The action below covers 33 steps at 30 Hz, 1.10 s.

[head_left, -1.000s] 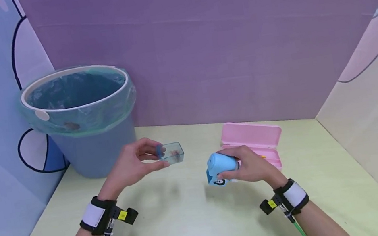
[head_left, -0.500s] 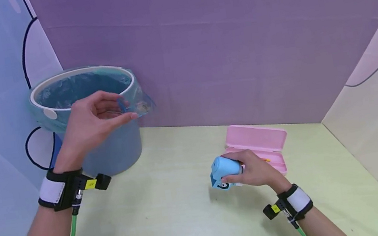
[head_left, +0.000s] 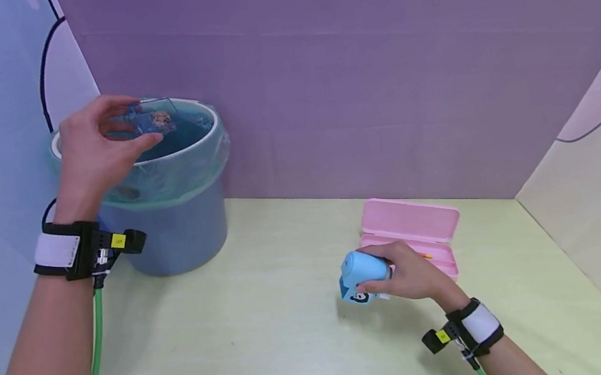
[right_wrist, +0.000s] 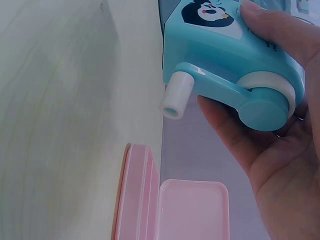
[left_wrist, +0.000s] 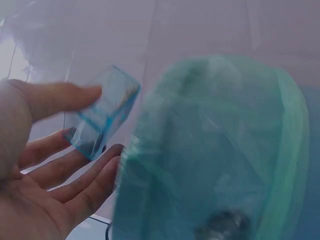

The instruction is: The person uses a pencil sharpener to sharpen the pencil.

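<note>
My left hand [head_left: 91, 151] pinches a small clear blue shavings drawer [head_left: 143, 121] between thumb and fingers. Some brownish pencil shavings [head_left: 161, 119] show inside it. The drawer is over the mouth of the lined trash bin [head_left: 179, 231], and it looks tilted in the left wrist view. My right hand [head_left: 415, 271] grips a light-blue crank pencil sharpener [head_left: 363, 267] with a panda picture, low over the table. In the right wrist view the sharpener's crank arm [right_wrist: 215, 82] with its white knob points away from the palm.
Behind the right hand lies an open pink pencil case [head_left: 410, 218], a yellow-orange pencil [head_left: 426, 255] partly visible in it. A greenish bag [head_left: 177, 179] folds over the bin's rim. A purple wall [head_left: 348, 76] bounds the table at the back.
My left hand has carried the drawer leftward and up from above the table to over the bin. The right hand stays nearly still with the sharpener.
</note>
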### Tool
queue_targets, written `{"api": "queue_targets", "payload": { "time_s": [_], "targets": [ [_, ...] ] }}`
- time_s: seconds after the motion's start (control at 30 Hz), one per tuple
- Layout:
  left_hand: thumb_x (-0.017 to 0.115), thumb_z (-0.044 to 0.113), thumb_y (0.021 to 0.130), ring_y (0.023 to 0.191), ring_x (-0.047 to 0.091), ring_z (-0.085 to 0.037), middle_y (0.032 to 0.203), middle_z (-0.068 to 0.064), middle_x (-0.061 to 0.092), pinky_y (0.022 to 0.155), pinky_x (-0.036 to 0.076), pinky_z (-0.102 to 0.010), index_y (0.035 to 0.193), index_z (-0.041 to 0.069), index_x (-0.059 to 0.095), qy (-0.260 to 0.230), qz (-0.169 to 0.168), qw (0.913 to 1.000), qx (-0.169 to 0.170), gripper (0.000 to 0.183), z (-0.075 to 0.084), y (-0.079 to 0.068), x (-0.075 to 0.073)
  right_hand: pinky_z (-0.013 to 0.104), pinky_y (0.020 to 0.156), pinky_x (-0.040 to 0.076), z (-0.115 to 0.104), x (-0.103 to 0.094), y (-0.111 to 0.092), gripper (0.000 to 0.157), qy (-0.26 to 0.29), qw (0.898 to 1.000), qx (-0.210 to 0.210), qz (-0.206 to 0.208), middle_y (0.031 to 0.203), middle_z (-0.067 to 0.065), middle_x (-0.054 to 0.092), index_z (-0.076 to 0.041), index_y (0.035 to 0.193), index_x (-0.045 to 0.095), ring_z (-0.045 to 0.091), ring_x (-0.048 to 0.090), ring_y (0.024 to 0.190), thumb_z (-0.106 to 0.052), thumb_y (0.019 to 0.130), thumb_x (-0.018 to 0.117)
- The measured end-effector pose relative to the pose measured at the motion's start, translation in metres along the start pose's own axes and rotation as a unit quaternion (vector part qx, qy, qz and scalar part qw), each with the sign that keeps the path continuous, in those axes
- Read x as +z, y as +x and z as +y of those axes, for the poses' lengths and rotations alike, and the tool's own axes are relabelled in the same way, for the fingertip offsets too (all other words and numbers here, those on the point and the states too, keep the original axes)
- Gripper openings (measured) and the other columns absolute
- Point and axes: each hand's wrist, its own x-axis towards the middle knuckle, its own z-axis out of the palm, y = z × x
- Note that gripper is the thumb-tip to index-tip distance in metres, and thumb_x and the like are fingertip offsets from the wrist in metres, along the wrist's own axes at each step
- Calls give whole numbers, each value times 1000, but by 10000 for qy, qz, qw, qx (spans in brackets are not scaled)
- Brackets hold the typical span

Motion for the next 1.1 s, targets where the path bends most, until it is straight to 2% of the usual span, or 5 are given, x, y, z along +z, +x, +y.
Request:
{"api": "queue_targets", "payload": {
  "time_s": [0.17, 0.43, 0.67, 0.87, 1.1],
  "targets": [
    [72, 20, 88, 106, 61, -33, 138, -8, 55, 87, 52, -52, 139, 21, 54, 245, 175, 9991, 285, 55, -13, 3, 4, 31, 76, 56, 2, 2, -3, 47, 28, 10000, 85, -35, 103, -13, 67, -29, 118, 65, 11, 63, 90, -43, 76, 81],
    [64, -10, 81, 116, 57, -30, 135, -6, 59, 87, 50, -53, 128, 11, 64, 602, 763, 9820, 1617, 51, -26, 5, 14, 31, 76, 55, 4, 6, -8, 48, 50, 9998, 180, -83, 103, -14, 67, -31, 118, 65, 11, 63, 90, -47, 76, 81],
    [52, -23, 77, 127, 50, -31, 133, -12, 60, 106, 39, -49, 118, 3, 68, 948, 554, 9716, 2095, 51, -24, 6, 15, 30, 75, 55, 2, 5, -9, 53, -141, 9997, 180, -20, 104, -15, 67, -25, 121, 65, 9, 63, 89, -47, 75, 81],
    [46, -25, 75, 122, 51, -35, 132, -12, 61, 98, 43, -52, 115, 1, 68, 1171, 331, 9666, 2257, 52, -24, 7, 14, 30, 76, 55, 0, 7, -9, 55, -123, 9996, 266, 8, 105, -15, 67, -24, 122, 65, 10, 63, 90, -48, 75, 81],
    [56, -26, 71, 109, 52, -37, 129, -12, 63, 87, 47, -52, 110, 3, 69, 1553, 255, 9504, 2682, 51, -23, 8, 13, 30, 76, 56, 1, 9, -9, 55, -52, 9998, 206, -27, 105, -15, 67, -23, 122, 65, 9, 64, 90, -44, 75, 82]
  ]
}}
